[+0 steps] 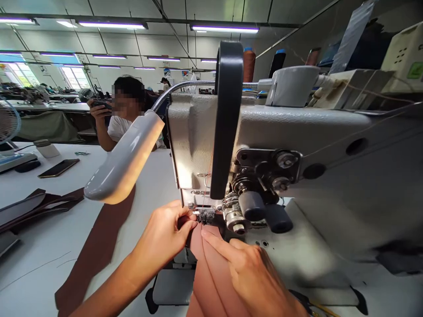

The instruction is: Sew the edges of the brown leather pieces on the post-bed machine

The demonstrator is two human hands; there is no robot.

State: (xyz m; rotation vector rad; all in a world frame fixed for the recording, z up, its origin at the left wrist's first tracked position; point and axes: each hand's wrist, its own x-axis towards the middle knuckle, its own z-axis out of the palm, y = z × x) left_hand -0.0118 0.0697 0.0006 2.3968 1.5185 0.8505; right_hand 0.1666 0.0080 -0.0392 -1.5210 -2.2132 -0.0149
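The brown leather strip (pixel 211 268) is held flat at the presser foot (pixel 206 215) of the sewing machine (pixel 297 176); its edge is best kept aligned and fingertips kept clear of the needle. The left hand (pixel 165 237) is curled, pinching the strip's left edge. The right hand (pixel 254 273) is open, index finger pressed flat on the strip.

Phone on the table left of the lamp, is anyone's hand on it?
No. The phone lies alone on the table; both hands press the brown fabric.

My left hand (pixel 164 240) and right hand (pixel 254 275) press the reddish-brown leather strip (pixel 211 273) flat at the grey sewing machine (pixel 297 145), lower centre.
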